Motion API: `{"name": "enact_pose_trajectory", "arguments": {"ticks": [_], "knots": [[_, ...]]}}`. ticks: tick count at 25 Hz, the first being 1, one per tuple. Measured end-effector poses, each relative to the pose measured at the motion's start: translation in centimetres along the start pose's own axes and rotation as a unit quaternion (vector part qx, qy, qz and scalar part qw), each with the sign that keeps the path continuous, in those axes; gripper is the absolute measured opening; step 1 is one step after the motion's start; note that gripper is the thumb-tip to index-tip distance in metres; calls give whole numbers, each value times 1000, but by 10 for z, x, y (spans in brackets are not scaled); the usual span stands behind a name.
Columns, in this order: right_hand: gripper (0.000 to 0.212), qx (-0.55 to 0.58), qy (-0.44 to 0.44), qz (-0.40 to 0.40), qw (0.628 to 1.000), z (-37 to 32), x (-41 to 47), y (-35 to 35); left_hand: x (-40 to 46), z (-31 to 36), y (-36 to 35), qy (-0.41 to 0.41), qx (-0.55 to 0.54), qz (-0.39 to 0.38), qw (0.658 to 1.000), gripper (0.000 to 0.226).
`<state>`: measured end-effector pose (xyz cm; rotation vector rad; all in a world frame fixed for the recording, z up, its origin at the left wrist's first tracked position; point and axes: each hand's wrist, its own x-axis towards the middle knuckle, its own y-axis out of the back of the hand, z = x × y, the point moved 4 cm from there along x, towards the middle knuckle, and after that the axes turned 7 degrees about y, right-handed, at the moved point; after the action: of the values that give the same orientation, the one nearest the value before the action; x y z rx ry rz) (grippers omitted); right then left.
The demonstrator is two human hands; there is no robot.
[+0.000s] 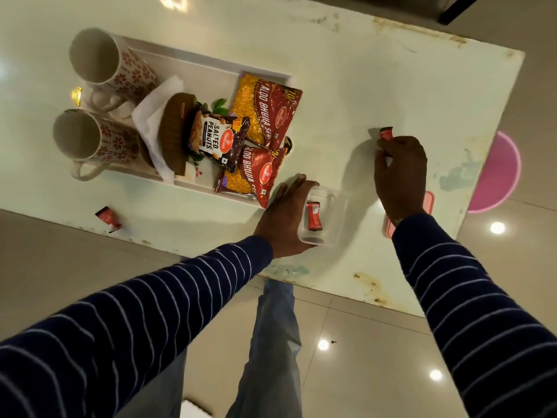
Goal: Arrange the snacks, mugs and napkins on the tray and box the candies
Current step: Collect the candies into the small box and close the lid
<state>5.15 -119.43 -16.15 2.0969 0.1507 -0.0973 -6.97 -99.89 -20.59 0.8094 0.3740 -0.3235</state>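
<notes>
A white tray (211, 60) at the table's left holds two patterned mugs (104, 63) (90, 140), white napkins (150, 116), a salted peanuts packet (212, 137) and two aloo bhujia packets (265, 110) (256, 173). A clear plastic box (327, 220) sits near the front edge with one red candy (314, 217) inside. My left hand (283, 215) grips the box's left side. My right hand (401, 173) pinches a red candy (385, 134) just above the table. Another red candy (108, 217) lies at the front left.
A pink lid (429, 203) lies on the table, mostly under my right wrist. A pink stool (500, 173) stands beyond the table's right edge. The table front edge runs close to the box. Glossy tiled floor and my leg show below.
</notes>
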Motion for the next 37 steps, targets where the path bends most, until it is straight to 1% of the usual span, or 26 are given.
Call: {"name": "enact_pose_trajectory", "arguments": {"ticks": [3,4,5,7,9,10,12,14,16,18,20,22,25,27,29,31,35,37], "knots": [[24,104,9,79,991,-30,-41,17,-3,-1,6,9,-25,1,1000,117],[24,124,16,91,988,-43,-61,19,-4,-2,8,12,-34,3,999,118],[25,134,18,88,987,-54,-83,18,-7,-2,11,14,-40,4,999,120],[29,116,7,53,992,-71,-125,7,-11,-1,12,13,-41,1,999,122],[32,102,-20,21,994,-79,-153,-6,-15,-1,10,6,-38,-2,999,118],[33,104,-30,18,994,-81,-159,-8,-17,-1,10,4,-40,-5,999,116],[33,105,-34,50,993,-83,-160,-4,-20,-1,12,4,-64,-27,998,117],[33,100,-26,111,989,-86,-155,9,-28,-1,17,9,-113,-54,992,119],[33,100,2,164,981,-96,-146,21,-43,0,27,15,-148,-66,987,119],[32,107,38,181,977,-107,-134,29,-60,0,38,16,-166,-71,983,117],[31,110,64,170,977,-125,-123,28,-80,-13,57,15,-177,-70,982,114],[30,125,70,157,977,-143,-113,20,-100,-34,83,11,-175,-66,982,113],[30,147,80,139,976,-175,-101,-3,-131,-81,128,9,-164,-21,986,121],[28,156,110,115,975,-202,-99,-26,-149,-118,156,24,-173,5,985,124],[27,162,141,71,974,-237,-103,-57,-164,-160,183,60,-186,20,981,124],[27,158,159,18,974,-271,-110,-89,-179,-200,206,92,-177,27,979,125],[31,172,153,-81,970,-327,-131,-151,-202,-266,232,101,-58,50,992,129],[35,176,130,-122,968,-350,-143,-182,-212,-292,241,106,-33,68,992,127]]}}
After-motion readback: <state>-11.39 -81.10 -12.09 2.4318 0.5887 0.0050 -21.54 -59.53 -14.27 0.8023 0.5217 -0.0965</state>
